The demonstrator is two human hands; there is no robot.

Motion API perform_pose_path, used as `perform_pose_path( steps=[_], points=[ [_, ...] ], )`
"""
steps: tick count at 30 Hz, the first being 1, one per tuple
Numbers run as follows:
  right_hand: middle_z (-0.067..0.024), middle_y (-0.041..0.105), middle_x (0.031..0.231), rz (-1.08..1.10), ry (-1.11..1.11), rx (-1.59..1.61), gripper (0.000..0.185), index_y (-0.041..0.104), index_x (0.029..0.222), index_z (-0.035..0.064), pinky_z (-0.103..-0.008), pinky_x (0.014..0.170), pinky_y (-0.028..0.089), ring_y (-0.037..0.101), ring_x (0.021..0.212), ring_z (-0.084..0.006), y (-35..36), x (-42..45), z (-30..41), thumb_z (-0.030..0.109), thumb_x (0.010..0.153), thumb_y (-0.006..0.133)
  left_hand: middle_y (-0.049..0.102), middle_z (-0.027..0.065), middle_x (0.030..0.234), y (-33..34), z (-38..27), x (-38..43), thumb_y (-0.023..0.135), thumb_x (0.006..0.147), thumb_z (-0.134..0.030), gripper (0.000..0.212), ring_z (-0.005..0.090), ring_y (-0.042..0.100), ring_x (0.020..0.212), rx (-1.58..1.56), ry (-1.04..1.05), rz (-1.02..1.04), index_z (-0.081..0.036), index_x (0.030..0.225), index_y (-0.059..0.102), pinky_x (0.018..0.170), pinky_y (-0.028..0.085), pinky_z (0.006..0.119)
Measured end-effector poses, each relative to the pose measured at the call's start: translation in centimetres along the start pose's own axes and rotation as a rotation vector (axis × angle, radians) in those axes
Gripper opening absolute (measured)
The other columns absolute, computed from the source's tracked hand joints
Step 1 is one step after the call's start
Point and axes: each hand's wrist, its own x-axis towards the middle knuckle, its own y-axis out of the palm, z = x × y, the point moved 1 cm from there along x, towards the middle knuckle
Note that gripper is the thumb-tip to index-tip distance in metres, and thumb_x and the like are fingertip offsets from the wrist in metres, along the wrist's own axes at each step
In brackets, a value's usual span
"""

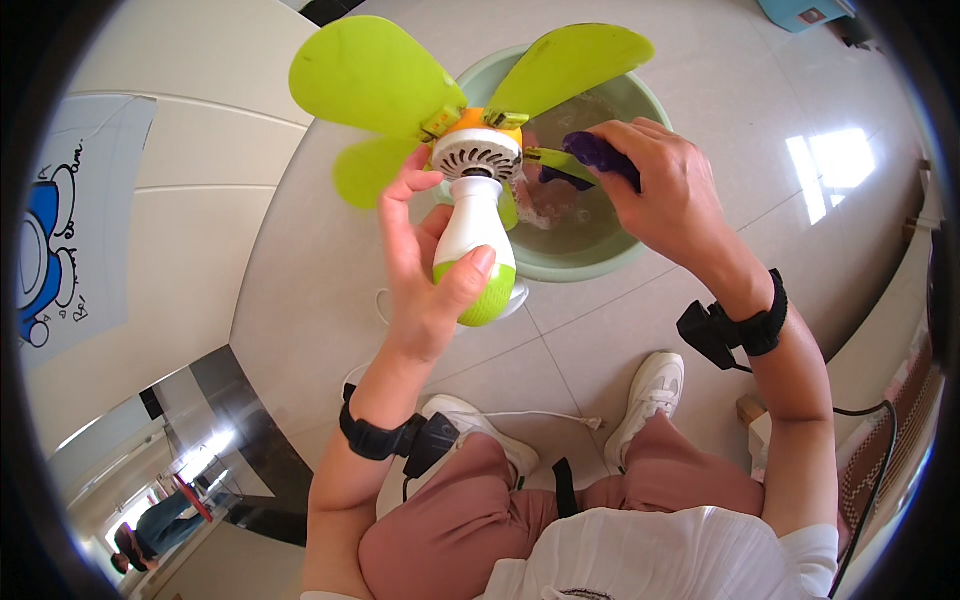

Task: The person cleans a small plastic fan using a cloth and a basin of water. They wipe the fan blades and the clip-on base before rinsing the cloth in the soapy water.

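Observation:
My left hand [424, 289] grips the white and green body [472, 225] of a small electric fan, thumb on its green rounded end. An orange hub and a dusty white vented ring [478, 152] sit above the body. Several lime-green fan blades [371, 75] spread out from the hub, with dark grime at their roots. My right hand [667, 187] holds a purple cloth [602, 156] folded over the blade at the right; its fingertips are hidden. Beneath is a pale green basin [600, 270] of cloudy water [577, 236] with some foam.
A white cord with a plug [592, 422] lies on the tiled floor between my white shoes [656, 390]. At left stands a white panel [210, 157] bearing a cartoon picture. A light blue container [802, 13] is at top right. Another person [150, 536] appears far off, lower left.

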Motion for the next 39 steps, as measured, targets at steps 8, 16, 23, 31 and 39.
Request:
perform_pose_path(
  steps=[8,16,23,31,39],
  points=[
    [-0.0108,0.065,0.08,-0.132,-0.065,0.088,0.026,0.068,0.099,0.0066,-0.0404,0.067,0.052,0.063,0.077,-0.0306,1.2,-0.8,0.0,0.002,0.074,0.062,0.047,0.0197,0.128,0.3,-2.2,-0.1,0.06,0.079,-0.029,0.064,0.0309,0.063,0.101,-0.034,-0.231,-0.151,-0.001,0.131,0.036,0.084,0.055,0.039],
    [-0.0108,0.064,0.08,-0.221,-0.065,0.217,0.031,0.067,0.1,0.0042,-0.0381,0.065,0.051,0.062,0.076,-0.0286,1.3,-2.3,0.3,-0.005,0.07,0.061,0.049,0.0239,0.127,0.9,-3.5,-0.8,0.062,0.076,-0.027,0.073,0.0295,0.063,0.101,0.082,-0.102,-0.073,0.0,0.136,0.031,0.083,0.054,0.037],
    [-0.0101,0.065,0.082,-0.215,-0.031,0.247,0.031,0.068,0.1,0.0054,-0.0387,0.066,0.052,0.063,0.077,-0.0286,2.8,-2.2,0.6,-0.004,0.071,0.061,0.054,0.0259,0.12,0.4,-4.0,-1.1,0.063,0.078,-0.024,0.073,0.0274,0.063,0.101,0.1,-0.162,-0.086,-0.002,0.138,0.028,0.083,0.054,0.037],
    [-0.011,0.066,0.085,-0.068,0.004,0.227,0.025,0.07,0.101,0.0091,-0.0424,0.07,0.053,0.064,0.081,-0.031,9.2,-2.9,-1.8,0.006,0.077,0.067,0.055,0.0229,0.119,-1.8,1.6,-2.1,0.066,0.082,-0.023,0.07,0.0273,0.063,0.103,0.064,-0.274,-0.183,-0.004,0.139,0.029,0.082,0.055,0.036],
    [-0.0192,0.068,0.096,0.108,0.075,0.202,0.034,0.062,0.111,0.0038,-0.0453,0.071,0.053,0.064,0.086,-0.0347,10.8,-2.4,2.0,0.022,0.084,0.069,0.046,0.0205,0.127,-2.9,3.4,-1.4,0.073,0.083,-0.02,0.075,0.0227,0.056,0.107,0.054,-0.396,-0.281,-0.006,0.14,0.027,0.087,0.05,0.035]
  ],
)
